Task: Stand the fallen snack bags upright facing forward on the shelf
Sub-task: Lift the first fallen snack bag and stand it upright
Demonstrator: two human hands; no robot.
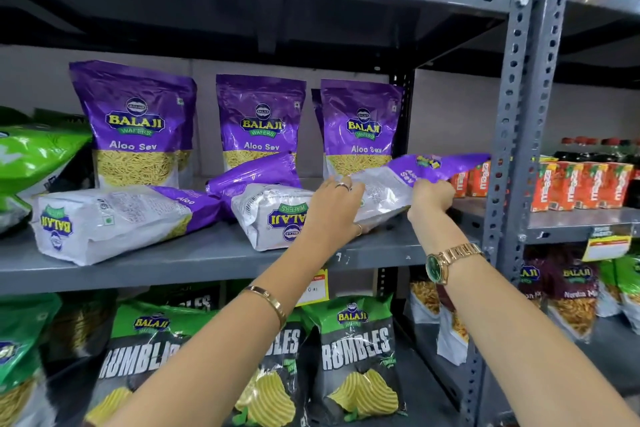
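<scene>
Lying flat along front edge of grey metal shelf (207, 253): two fallen purple-white foil snack bags (114, 218) (273, 211). Three upright at back. Left hand (337, 204) and right hand (433, 196) clasp third fallen bag (398, 184) near right edge, apparently partly lifted.

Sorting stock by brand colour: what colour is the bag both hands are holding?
Purple and white, the fallen Aloo Sev bag, best in the head view.
</scene>
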